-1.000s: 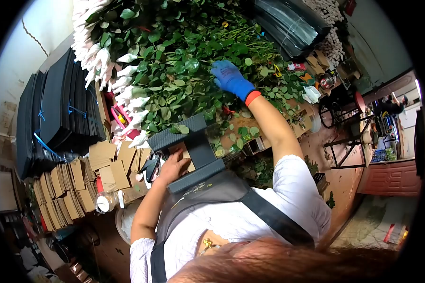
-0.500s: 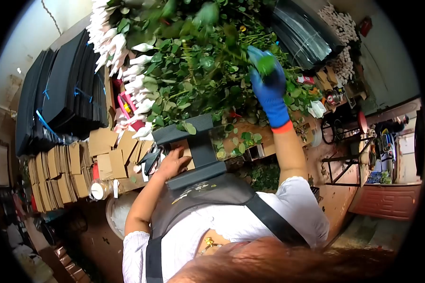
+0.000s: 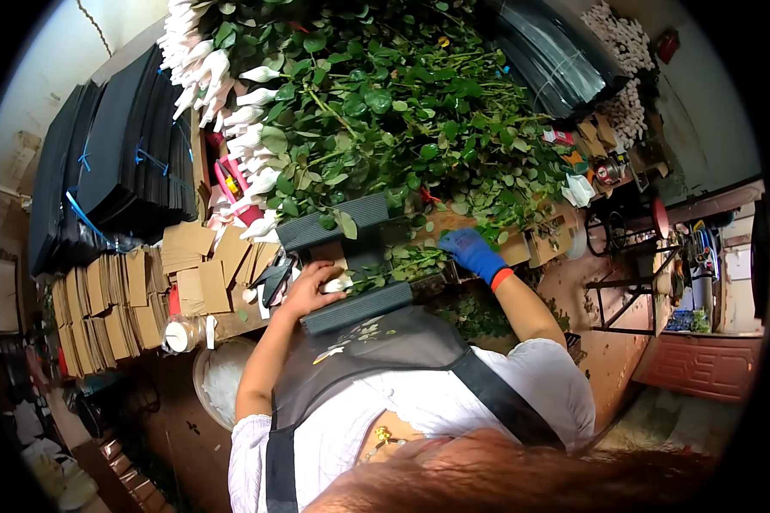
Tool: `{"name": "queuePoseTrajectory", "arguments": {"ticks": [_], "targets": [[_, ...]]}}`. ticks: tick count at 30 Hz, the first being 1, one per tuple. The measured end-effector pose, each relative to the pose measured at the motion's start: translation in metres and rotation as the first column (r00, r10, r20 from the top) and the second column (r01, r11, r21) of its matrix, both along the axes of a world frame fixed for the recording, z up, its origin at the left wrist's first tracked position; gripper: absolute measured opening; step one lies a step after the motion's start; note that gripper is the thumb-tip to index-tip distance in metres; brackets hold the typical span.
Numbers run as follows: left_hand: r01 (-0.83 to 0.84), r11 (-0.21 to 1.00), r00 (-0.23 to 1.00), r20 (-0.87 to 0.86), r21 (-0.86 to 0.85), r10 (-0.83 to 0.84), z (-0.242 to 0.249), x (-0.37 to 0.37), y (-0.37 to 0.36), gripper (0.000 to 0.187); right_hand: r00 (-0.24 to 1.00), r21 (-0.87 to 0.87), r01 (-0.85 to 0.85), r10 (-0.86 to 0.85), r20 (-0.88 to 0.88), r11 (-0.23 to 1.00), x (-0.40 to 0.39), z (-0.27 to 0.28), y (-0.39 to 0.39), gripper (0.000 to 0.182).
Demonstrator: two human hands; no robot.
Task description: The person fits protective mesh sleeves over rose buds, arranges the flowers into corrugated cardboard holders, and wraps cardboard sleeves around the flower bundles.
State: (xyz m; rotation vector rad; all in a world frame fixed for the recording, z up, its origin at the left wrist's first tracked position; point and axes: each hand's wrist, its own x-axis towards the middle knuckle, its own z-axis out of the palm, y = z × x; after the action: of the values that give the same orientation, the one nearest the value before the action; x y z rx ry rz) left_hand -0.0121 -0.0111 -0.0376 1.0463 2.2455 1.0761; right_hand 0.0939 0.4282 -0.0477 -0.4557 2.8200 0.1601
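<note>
A rose point(image 3: 411, 263) with a white-sleeved bud point(image 3: 340, 283) lies across a black corrugated sheet point(image 3: 364, 254) folded up at both sides. My left hand point(image 3: 310, 289), bare, rests at the sheet's left end, its thumb and fingers around the bud and its fingertips near a piece of brown cardboard point(image 3: 328, 254). My right hand point(image 3: 475, 254), in a blue glove with an orange cuff, is closed around the leafy stem end at the right. Its fingertips are partly hidden. Beyond the sheet is a large heap of leafy rose stems point(image 3: 402, 111), white-sleeved buds point(image 3: 252, 115) facing left.
Stacks of black sheets point(image 3: 133, 154) stand at the left, above piled brown cardboard pieces point(image 3: 107, 316). A clear jar point(image 3: 180, 335) is at the table edge, with a white bin point(image 3: 218, 380) below. Plastic-wrapped black sheets point(image 3: 556, 60) lie at the back right.
My right hand has come down from the heap toward the sheet with a rose. The rose now lies across the sheet, its bud at my left hand, whose fingers have shifted slightly.
</note>
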Motion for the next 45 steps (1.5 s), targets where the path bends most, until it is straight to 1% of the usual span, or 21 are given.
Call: {"name": "queuePoseTrajectory", "arguments": {"ticks": [3,4,6,7,10,13,14,17,19,21,24,27,28,31,33,34,36,38,41,42,45], "targets": [[0.060,0.997,0.994,-0.088,-0.058,-0.065,-0.017,-0.004,-0.004,0.037,0.974,-0.028,-0.152,0.145,-0.174,0.988,-0.008,0.001,0.013,0.029],[0.076,0.995,0.995,-0.065,-0.071,-0.081,-0.014,-0.005,-0.002,0.034,0.993,0.069,0.001,-0.010,0.122,0.998,-0.033,0.030,0.006,0.034],[0.100,0.992,0.992,-0.068,-0.070,-0.105,-0.010,-0.006,0.001,0.033,0.957,-0.254,0.228,-0.265,-0.122,0.940,-0.076,0.121,-0.022,0.038],[0.115,0.991,0.990,-0.074,-0.069,-0.120,-0.009,-0.007,0.001,0.034,0.864,-0.510,0.031,-0.279,-0.419,0.860,-0.097,0.147,-0.028,0.031],[0.172,0.981,0.982,-0.065,-0.094,-0.179,-0.016,-0.010,-0.001,0.034,0.552,-0.309,-0.192,-0.158,-0.819,0.932,-0.157,0.194,-0.054,0.026],[0.150,0.981,0.987,-0.040,-0.124,-0.156,-0.009,-0.007,0.001,0.029,0.699,-0.036,-0.084,0.033,-0.714,0.996,-0.198,0.150,-0.048,0.026],[0.146,0.983,0.986,-0.064,-0.111,-0.153,-0.013,-0.005,0.000,0.029,0.899,-0.158,0.054,-0.117,-0.421,0.986,-0.206,0.150,-0.043,0.023],[0.136,0.988,0.985,-0.099,-0.078,-0.144,-0.016,-0.005,0.001,0.029,0.666,-0.548,-0.179,-0.309,-0.678,0.817,-0.195,0.186,-0.044,0.020],[0.131,0.988,0.986,-0.098,-0.081,-0.138,-0.019,-0.006,-0.001,0.029,0.556,-0.558,-0.245,-0.357,-0.751,0.793,-0.170,0.228,-0.053,0.019],[0.129,0.988,0.987,-0.088,-0.083,-0.136,-0.018,-0.005,-0.001,0.031,0.661,-0.532,-0.319,-0.218,-0.718,0.784,-0.142,0.250,-0.055,0.023],[0.155,0.981,0.980,-0.109,-0.115,-0.168,-0.017,-0.007,-0.001,0.030,0.659,-0.283,-0.100,-0.150,-0.737,0.954,-0.121,0.247,-0.049,0.032],[0.157,0.982,0.983,-0.080,-0.102,-0.165,-0.017,-0.007,-0.001,0.032,0.669,-0.265,-0.012,-0.189,-0.719,0.964,-0.120,0.190,-0.038,0.041],[0.143,0.983,0.988,-0.041,-0.119,-0.148,-0.013,-0.008,0.001,0.032,0.749,-0.241,-0.064,-0.113,-0.653,0.968,-0.117,0.183,-0.050,0.062],[0.137,0.968,0.990,0.072,-0.210,-0.124,-0.006,-0.004,0.000,0.031,0.930,-0.343,-0.025,-0.104,-0.352,0.939,-0.097,0.142,-0.081,0.058],[0.178,0.938,0.982,0.118,-0.298,-0.149,-0.007,-0.008,0.004,0.031,0.945,-0.220,-0.001,-0.071,-0.318,0.975,-0.098,0.098,-0.083,0.056],[0.169,0.972,0.959,0.255,-0.165,-0.124,-0.011,-0.009,0.003,0.031,0.953,-0.153,0.007,-0.053,-0.298,0.988,-0.096,0.082,-0.080,0.055],[0.066,0.992,0.929,0.369,-0.105,-0.023,-0.016,0.001,0.000,0.032,0.926,-0.296,-0.058,-0.060,-0.374,0.953,-0.088,0.073,-0.074,0.053],[0.222,0.941,0.974,0.107,-0.254,-0.201,-0.020,-0.011,0.001,0.037,0.880,-0.375,-0.086,-0.106,-0.463,0.923,-0.083,0.083,-0.069,0.052],[0.133,0.953,0.980,-0.107,-0.274,-0.167,-0.015,-0.003,0.001,0.046,0.922,-0.362,0.094,-0.219,-0.320,0.927,-0.047,0.187,-0.101,0.051],[0.120,0.955,0.961,-0.208,-0.270,-0.180,-0.022,-0.004,-0.001,0.052,0.955,-0.254,0.104,-0.168,-0.243,0.961,-0.041,0.201,-0.105,0.048],[0.109,0.990,0.992,-0.058,-0.091,-0.115,-0.021,-0.012,-0.008,0.079,0.970,0.145,0.143,-0.168,0.173,0.979,-0.043,0.190,-0.112,0.043]]}}
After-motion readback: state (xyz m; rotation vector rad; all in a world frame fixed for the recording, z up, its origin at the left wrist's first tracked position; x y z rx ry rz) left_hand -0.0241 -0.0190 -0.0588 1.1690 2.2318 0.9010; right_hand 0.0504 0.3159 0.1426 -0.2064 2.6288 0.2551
